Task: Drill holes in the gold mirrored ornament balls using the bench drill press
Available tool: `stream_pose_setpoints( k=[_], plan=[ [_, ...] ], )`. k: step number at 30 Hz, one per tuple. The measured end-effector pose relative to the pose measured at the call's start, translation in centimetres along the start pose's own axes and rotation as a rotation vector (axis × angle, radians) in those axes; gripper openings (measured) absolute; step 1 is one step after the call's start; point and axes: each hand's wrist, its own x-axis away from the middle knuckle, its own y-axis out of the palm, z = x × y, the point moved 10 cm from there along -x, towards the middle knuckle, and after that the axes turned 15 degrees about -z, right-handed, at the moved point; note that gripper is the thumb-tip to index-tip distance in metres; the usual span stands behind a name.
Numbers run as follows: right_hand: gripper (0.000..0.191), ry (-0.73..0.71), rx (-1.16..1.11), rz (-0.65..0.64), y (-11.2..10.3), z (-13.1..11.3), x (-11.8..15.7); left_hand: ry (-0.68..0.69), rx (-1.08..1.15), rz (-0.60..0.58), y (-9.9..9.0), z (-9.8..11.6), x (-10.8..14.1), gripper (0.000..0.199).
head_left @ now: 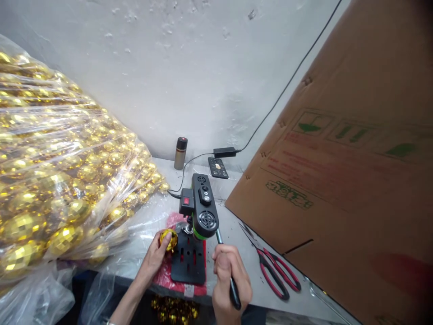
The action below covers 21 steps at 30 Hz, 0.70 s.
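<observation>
A small black bench drill press point(205, 203) stands in front of me, its slotted base plate point(188, 264) on a red plastic sheet point(164, 276). My left hand point(158, 253) pinches a shiny gold faceted ball point(172, 239) at the left edge of that base, beside the machine's head. With its fingers wrapped round, my right hand point(232, 277) grips the black handle of a metal lever point(234, 294), whose rod runs up to the right side of the head. The drill tip is hidden under the head.
A clear plastic bag point(74, 162) full of gold balls fills the left. Red-and-black scissors point(275, 271) lie at the right, before a large cardboard box point(331, 171). Behind the machine are a bottle point(180, 154), a phone point(218, 168) and a power adapter point(225, 152) with its cable.
</observation>
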Motion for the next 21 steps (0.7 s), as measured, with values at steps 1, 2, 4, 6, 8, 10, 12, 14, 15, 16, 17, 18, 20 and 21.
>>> stream_pose_setpoints(
  k=[1,2,4,6,8,10,12,14,15,16,17,18,20,21],
  plan=[
    [0.028,0.001,0.002,-0.002,0.0,0.0,0.0,0.021,-0.050,0.000,0.6,0.2,0.1,0.074],
    [0.029,0.001,0.003,-0.004,0.0,0.0,0.0,0.051,-0.116,0.002,1.1,0.6,0.2,0.072],
    [0.028,-0.001,0.003,-0.008,0.0,0.0,0.0,0.124,-0.211,0.007,1.9,1.4,0.3,0.064],
    [0.027,0.000,0.005,-0.014,0.0,0.1,0.0,0.197,-0.266,-0.006,2.6,2.2,0.4,0.056],
    [0.026,0.017,0.011,-0.031,0.1,0.3,0.1,0.241,-0.317,-0.027,3.3,2.5,0.5,0.051],
    [0.025,0.032,0.019,-0.047,0.2,0.5,0.3,0.248,-0.389,-0.059,3.8,2.6,0.7,0.047],
    [0.024,0.024,0.019,-0.046,0.2,0.4,0.3,0.248,-0.464,-0.085,4.2,2.4,1.0,0.046],
    [0.025,0.009,0.013,-0.034,0.1,0.2,0.3,0.260,-0.526,-0.099,4.5,2.3,1.5,0.047],
    [0.025,0.005,0.010,-0.031,0.1,0.1,0.3,0.271,-0.552,-0.101,4.5,2.3,1.7,0.048],
    [0.025,0.005,0.010,-0.030,0.0,0.1,0.3,0.288,-0.573,-0.104,4.7,2.3,1.9,0.050],
    [0.025,0.008,0.013,-0.033,0.1,0.1,0.2,0.310,-0.592,-0.112,4.9,2.3,2.1,0.053],
    [0.025,0.006,0.017,-0.033,0.0,0.0,0.2,0.335,-0.606,-0.121,5.2,2.4,2.2,0.054],
    [0.025,0.004,0.027,-0.040,0.0,-0.2,0.0,0.379,-0.623,-0.138,5.9,2.5,2.4,0.053],
    [0.025,0.004,0.030,-0.044,0.0,-0.3,-0.1,0.390,-0.628,-0.143,6.2,2.6,2.3,0.052]
  ],
)
